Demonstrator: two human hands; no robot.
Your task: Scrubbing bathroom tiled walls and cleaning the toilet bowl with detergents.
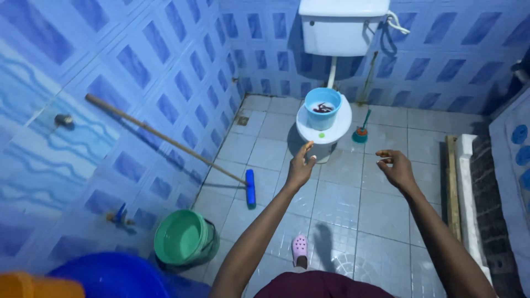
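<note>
Both hands were empty: left hand point(301, 167) and right hand point(395, 168) loosely open, raised toward the blue bucket point(322, 108) standing on the closed toilet lid point(338, 128), untouched. Wet tiled floor point(337, 204) lay open ahead; long-handled brush point(165, 139) leaned left, green bucket point(184, 238) near the wall.

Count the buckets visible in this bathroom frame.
2: a green bucket on the floor by the left wall, and a blue bucket on the closed toilet lid. Others may be out of view.
</note>
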